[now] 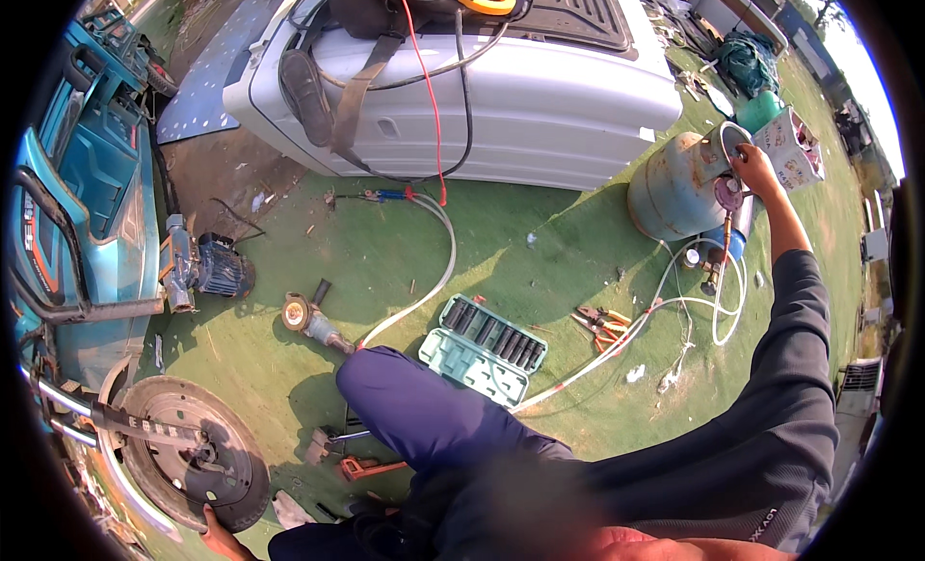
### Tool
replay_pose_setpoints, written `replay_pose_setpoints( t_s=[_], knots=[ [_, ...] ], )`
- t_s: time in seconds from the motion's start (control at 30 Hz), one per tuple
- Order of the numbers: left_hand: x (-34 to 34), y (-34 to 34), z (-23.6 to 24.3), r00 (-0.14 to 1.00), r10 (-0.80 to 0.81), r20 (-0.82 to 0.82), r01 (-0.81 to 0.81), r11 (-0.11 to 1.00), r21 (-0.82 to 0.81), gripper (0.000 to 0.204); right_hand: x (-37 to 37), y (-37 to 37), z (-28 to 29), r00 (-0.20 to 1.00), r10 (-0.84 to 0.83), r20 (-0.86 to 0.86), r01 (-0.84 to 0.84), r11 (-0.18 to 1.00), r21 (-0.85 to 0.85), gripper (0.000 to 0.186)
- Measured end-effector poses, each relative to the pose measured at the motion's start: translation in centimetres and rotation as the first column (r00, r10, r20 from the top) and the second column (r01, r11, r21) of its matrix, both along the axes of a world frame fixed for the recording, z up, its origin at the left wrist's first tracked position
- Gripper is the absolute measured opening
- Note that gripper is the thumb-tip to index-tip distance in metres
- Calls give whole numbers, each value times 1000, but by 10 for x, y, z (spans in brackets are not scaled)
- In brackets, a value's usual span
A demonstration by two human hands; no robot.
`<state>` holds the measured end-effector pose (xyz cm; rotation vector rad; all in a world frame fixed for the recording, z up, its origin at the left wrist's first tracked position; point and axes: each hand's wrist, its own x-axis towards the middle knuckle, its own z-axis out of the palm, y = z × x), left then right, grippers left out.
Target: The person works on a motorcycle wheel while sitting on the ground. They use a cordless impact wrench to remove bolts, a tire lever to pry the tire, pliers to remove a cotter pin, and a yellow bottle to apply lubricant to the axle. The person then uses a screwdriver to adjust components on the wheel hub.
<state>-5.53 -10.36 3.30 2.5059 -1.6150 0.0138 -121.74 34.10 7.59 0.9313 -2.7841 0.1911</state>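
My right hand [756, 172] is closed on the collar at the top of a rusty grey-blue gas cylinder [667, 187], beside its valve and a reddish regulator [729, 192]. At the lower left, my left hand [222, 535] grips the near edge of a brown round metal wheel [159, 412]; its thumb shows on the rim, and the other fingers are mostly hidden. A black-sleeved shaft [145, 424] runs to the wheel's centre. Pale hoses [578, 372] lead away from the cylinder across the green ground.
Before my knee lie an open green socket case [472, 360], an angle grinder [313, 318] and pliers [605, 322]. A hammer [320, 443] and orange pipe wrench [371, 467] lie nearer. A blue motor [224, 265] stands by the teal vehicle [96, 195]. The white vehicle body [520, 108] spans the far side.
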Motion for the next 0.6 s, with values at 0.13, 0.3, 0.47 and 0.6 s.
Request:
replay_pose_setpoints(
  t_s=[0.13,0.3,0.47,0.6],
  knots=[
    [-5,-19,0,997,-69,30,68,997,24,86,2,4,-4,993,-92,67,90,995,34,37],
    [-76,-68,-8,970,-207,130,193,975,112,89,66,67,13,984,-153,96,139,981,132,33],
    [-21,-111,-29,818,-573,49,567,818,100,69,164,134,38,948,-256,188,192,933,304,37],
    [-82,-81,-44,957,-288,33,286,956,65,67,118,89,32,941,-339,-12,338,933,127,40]
  ],
)
